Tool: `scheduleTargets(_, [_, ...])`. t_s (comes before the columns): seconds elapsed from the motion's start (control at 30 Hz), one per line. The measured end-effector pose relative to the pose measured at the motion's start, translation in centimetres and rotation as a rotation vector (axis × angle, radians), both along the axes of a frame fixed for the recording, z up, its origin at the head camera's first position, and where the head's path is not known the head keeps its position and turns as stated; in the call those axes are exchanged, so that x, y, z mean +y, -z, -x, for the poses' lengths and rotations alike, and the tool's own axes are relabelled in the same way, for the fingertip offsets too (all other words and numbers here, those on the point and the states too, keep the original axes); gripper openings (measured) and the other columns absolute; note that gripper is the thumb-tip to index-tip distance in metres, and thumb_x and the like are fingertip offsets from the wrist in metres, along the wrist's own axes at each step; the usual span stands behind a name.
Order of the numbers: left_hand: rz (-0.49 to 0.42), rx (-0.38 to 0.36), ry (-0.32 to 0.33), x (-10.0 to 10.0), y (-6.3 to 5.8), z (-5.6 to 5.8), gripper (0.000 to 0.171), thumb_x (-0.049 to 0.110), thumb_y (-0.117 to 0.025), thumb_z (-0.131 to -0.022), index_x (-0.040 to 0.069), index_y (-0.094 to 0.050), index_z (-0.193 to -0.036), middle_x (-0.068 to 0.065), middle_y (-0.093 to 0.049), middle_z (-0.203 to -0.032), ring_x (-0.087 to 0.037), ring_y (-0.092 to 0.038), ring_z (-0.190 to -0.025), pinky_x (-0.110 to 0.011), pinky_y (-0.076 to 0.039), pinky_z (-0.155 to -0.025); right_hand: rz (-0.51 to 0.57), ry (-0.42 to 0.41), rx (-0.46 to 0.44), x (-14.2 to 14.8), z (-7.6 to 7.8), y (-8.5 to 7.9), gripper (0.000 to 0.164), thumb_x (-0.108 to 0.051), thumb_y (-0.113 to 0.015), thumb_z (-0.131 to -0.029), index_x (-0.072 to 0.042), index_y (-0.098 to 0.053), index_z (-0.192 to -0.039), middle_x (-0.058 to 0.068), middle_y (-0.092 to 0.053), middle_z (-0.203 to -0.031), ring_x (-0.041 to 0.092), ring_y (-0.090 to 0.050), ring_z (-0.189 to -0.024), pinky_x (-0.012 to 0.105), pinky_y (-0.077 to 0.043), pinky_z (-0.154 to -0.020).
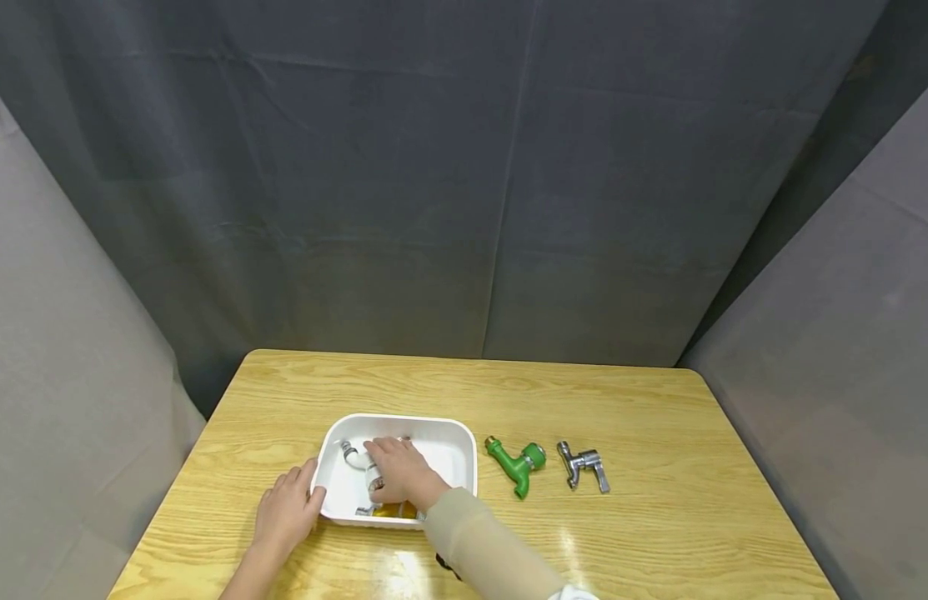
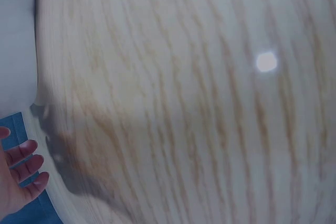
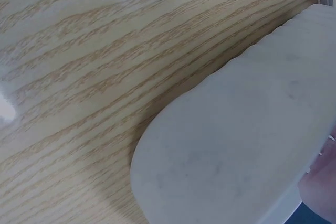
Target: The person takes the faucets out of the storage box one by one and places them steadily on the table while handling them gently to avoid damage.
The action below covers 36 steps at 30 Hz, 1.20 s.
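A white rectangular tray [image 1: 459, 471] stands on the wooden table. My left hand [image 1: 287, 508] rests at the tray's left side, fingers loosely spread and touching its edge; in the left wrist view, several fingers of the left hand [image 2: 23, 177] show at the lower left. Inside the tray, my right hand [image 1: 403, 473] reaches down over a white curved pipe-like piece [image 1: 356, 459] with a grey end. Fingers and thumb lie on either side of a white part, but the palm hides their contact. A yellow item [image 1: 392, 510] and a small chrome piece [image 1: 364, 510] lie near the tray's front wall.
Right of the tray lie a green tap [image 1: 518, 468] and, beyond it, a chrome tap [image 1: 581, 463] with a lever. The wooden table [image 1: 659, 500] extends to both sides. A dark grey curtain [image 1: 373, 208] hangs behind, with paler cloth at left and right.
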State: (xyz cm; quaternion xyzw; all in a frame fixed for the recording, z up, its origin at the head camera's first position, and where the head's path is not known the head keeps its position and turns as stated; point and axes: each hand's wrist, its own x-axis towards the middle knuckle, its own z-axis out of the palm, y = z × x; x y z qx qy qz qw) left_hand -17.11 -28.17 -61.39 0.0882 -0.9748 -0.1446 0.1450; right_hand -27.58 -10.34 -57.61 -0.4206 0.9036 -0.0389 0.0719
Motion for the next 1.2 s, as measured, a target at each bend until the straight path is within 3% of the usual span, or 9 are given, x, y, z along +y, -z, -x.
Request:
scheduleTargets(0.6, [-0.015, -0.01, -0.002, 0.07, -0.07, 0.06, 0.042, 0.026, -0.045, -0.089, 0.008, -0.049, -0.127, -0.018, -0.06, -0.106, -0.036, -0.056, -0.096, -0.054, -0.044, -0.076, -0.017, 0.007, -0.024, -0.24, -0.54, -0.19, 0.07, -0.028, -0.07, -0.074, -0.015, -0.04, -0.136, -0.001, -0.042, -0.137, 0.015, -0.034, -0.129, 0.037, -0.029, -0.105])
scheduleTargets(1.2, [-0.024, -0.005, -0.009, 0.07, 0.02, 0.12, 0.043, 0.027, -0.046, -0.089, 0.009, -0.049, -0.127, -0.017, -0.06, -0.107, -0.036, -0.056, -0.097, -0.054, -0.044, -0.076, -0.007, 0.029, -0.021, -0.61, -0.21, 0.38, 0.069, -0.035, -0.077, -0.069, -0.017, -0.047, -0.13, -0.004, -0.05, -0.126, 0.016, -0.045, -0.119, 0.037, -0.034, -0.102])
